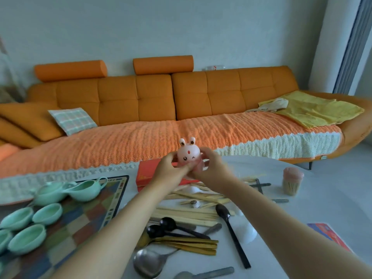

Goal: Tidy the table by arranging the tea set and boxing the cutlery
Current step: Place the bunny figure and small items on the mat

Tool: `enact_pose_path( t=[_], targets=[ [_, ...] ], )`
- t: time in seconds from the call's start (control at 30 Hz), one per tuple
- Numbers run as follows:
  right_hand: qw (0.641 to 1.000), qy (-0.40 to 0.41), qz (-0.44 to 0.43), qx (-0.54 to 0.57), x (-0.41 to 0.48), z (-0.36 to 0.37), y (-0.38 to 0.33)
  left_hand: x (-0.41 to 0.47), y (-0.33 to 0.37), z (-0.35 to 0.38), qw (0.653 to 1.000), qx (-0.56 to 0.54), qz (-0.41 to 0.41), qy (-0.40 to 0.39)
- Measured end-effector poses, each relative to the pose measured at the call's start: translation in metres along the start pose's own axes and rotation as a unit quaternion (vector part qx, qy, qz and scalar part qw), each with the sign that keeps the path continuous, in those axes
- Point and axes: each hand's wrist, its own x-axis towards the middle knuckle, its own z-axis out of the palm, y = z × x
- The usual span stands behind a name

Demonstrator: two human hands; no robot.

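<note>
A small pink rabbit figure (188, 154) is held up above the far side of the white table (314, 210), between both my hands. My left hand (168, 170) grips its left side and my right hand (211, 168) its right side. Under my arms lies a loose heap of bamboo chopsticks (191, 213), black spoons (225, 213) and metal spoons (148, 262). A red box (145, 175) sits behind my hands, partly hidden. On the left, mint-green tea cups (47, 213) and a pitcher (86, 189) rest on a patterned tray (96, 206).
A toothpick jar with a pink lid (292, 183) stands at the right of the table. A red card (330, 236) lies near the right edge. An orange sofa (157, 101) with a blanket runs along the far side beyond the table.
</note>
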Motion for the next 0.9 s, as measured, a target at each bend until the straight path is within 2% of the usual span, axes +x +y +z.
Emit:
enact_pose_path(
  t=[0.2,0.4,0.7,0.8,0.9],
  targets=[
    [0.994,-0.094,0.010,0.053,-0.025,0.068,-0.043,-0.055,-0.020,-0.081,0.999,0.026,-0.022,0.031],
    [0.984,-0.173,-0.022,-0.039,-0.038,0.133,-0.070,-0.098,-0.055,-0.148,0.996,0.073,-0.052,0.030],
    [0.975,-0.204,-0.020,-0.080,-0.034,0.213,-0.090,-0.124,-0.074,-0.217,0.983,0.165,-0.079,0.001],
    [0.975,-0.205,-0.016,-0.080,-0.032,0.237,-0.091,-0.124,-0.089,-0.238,0.965,0.247,-0.088,0.003],
    [0.975,-0.206,0.000,-0.085,-0.031,0.256,-0.093,-0.120,-0.105,-0.253,0.932,0.355,-0.052,0.048]
  ],
)
